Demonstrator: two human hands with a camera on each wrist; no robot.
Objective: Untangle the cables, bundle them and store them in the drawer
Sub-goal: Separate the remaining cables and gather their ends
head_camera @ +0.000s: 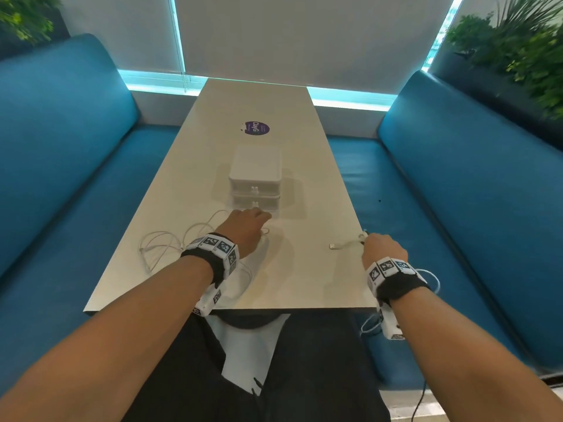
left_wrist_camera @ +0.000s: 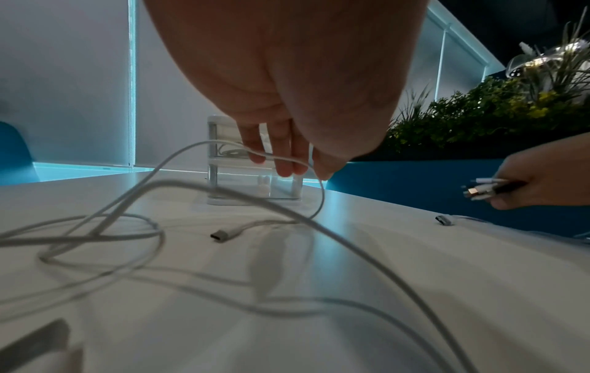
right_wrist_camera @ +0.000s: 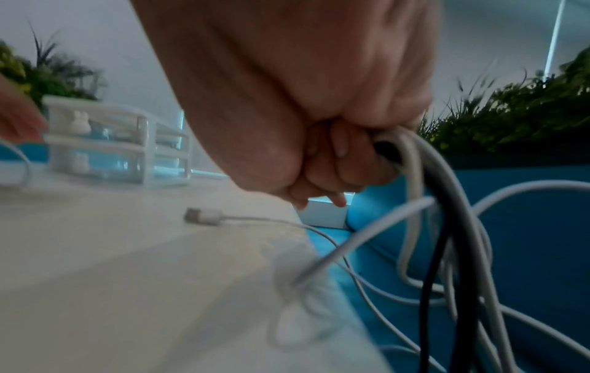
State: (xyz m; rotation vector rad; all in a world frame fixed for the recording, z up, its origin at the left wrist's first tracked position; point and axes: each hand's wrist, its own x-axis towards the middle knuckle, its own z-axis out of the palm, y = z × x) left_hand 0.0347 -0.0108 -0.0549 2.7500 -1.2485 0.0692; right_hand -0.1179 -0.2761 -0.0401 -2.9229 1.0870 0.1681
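A loose white cable (head_camera: 161, 245) lies in loops on the left of the table, its small plug (left_wrist_camera: 218, 236) flat on the top. My left hand (left_wrist_camera: 297, 169) hangs over it just before the drawer unit (head_camera: 254, 178) and pinches one strand between thumb and fingertips. At the table's right edge my right hand (right_wrist_camera: 335, 164) is a fist round a bundle of white and black cables (right_wrist_camera: 447, 227) that hangs off the edge; several plugs (left_wrist_camera: 479, 189) stick out of the fist. One white plug (head_camera: 332, 246) lies on the table beside it.
The white two-drawer unit has both drawers pushed in, with small rabbit knobs (right_wrist_camera: 79, 121). A purple round sticker (head_camera: 257, 128) sits farther back on the table (head_camera: 304, 284). Blue benches (head_camera: 457, 178) flank both sides, and plants (head_camera: 518, 50) stand behind them.
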